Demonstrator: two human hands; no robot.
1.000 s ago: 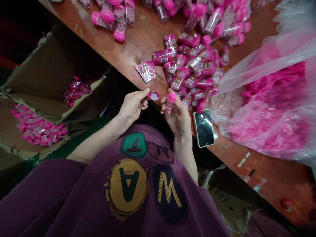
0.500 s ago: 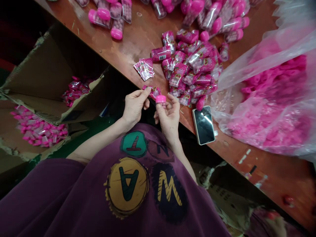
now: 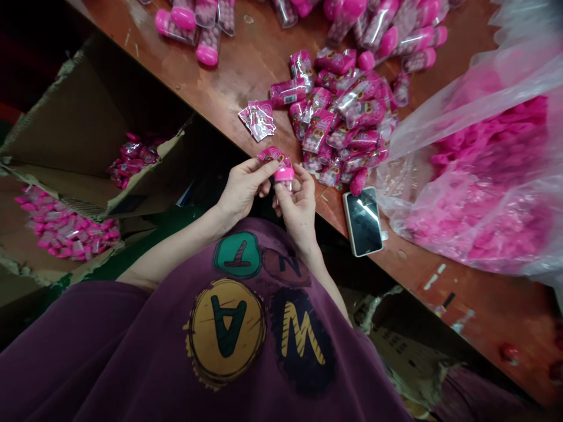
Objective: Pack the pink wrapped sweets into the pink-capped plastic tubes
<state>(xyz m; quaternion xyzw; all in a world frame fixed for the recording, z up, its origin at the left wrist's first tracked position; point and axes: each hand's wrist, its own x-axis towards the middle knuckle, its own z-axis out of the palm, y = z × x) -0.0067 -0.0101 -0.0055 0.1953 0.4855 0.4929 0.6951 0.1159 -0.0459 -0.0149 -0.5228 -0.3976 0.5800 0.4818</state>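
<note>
My left hand (image 3: 243, 186) pinches a pink printed sleeve wrapper (image 3: 271, 155) at the table's near edge. Close beside it, my right hand (image 3: 298, 202) grips a small clear bottle with a pink cap (image 3: 284, 175), cap up. The wrapper's end meets the cap; the two hands almost touch. Just beyond them on the brown table (image 3: 246, 70) lies a heap of wrapped pink bottles (image 3: 347, 117) and one loose crumpled wrapper (image 3: 257, 119).
A phone (image 3: 363, 221) lies screen-up right of my hands. A big clear bag of pink caps (image 3: 484, 170) fills the right side. Unwrapped pink-capped bottles (image 3: 193, 23) lie at the far edge. An open cardboard box (image 3: 88, 135) with wrapped bottles stands below on the left.
My right hand has brought the bottle left and nearer to my left hand, turning it cap-up. The wrapper now sits against the cap. The view has shifted slightly.
</note>
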